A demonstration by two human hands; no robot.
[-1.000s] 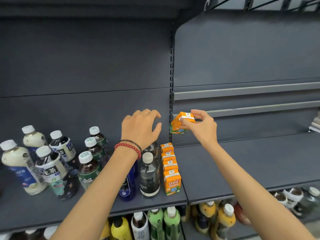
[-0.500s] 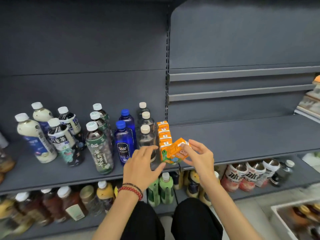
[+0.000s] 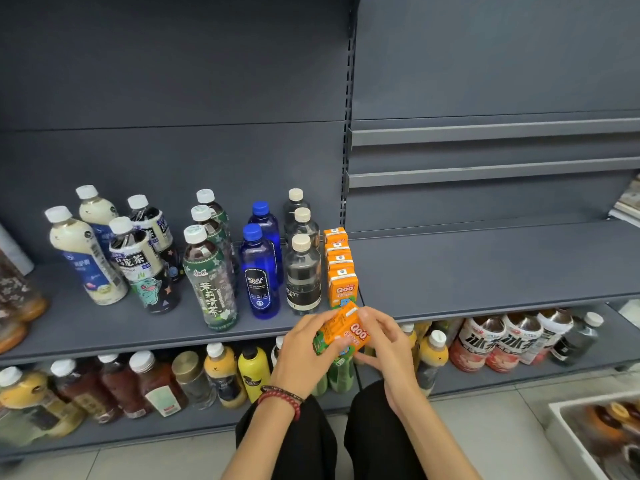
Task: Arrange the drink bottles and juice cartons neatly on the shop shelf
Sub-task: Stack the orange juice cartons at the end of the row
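I hold a tilted orange Qoo juice carton (image 3: 343, 332) in both hands just in front of the grey shelf's (image 3: 156, 332) front edge. My left hand (image 3: 304, 355) grips its left side and my right hand (image 3: 388, 344) grips its right side. Behind it, a row of several orange Qoo cartons (image 3: 341, 268) runs front to back on the shelf. To their left stand three clear bottles (image 3: 303, 271), two blue bottles (image 3: 259, 271), three green tea bottles (image 3: 211, 271), dark tea bottles (image 3: 145, 265) and white milky bottles (image 3: 83, 254).
The right shelf section (image 3: 485, 265) is bare. The lower shelf (image 3: 588, 365) holds many bottles, yellow and brown on the left, red-and-white ones on the right. A white crate (image 3: 568, 431) with bottles sits on the floor at the bottom right. My knees are below my hands.
The carton came down from high near the shelf divider to the shelf's front edge. My left hand joined my right hand on it. The camera view dropped lower.
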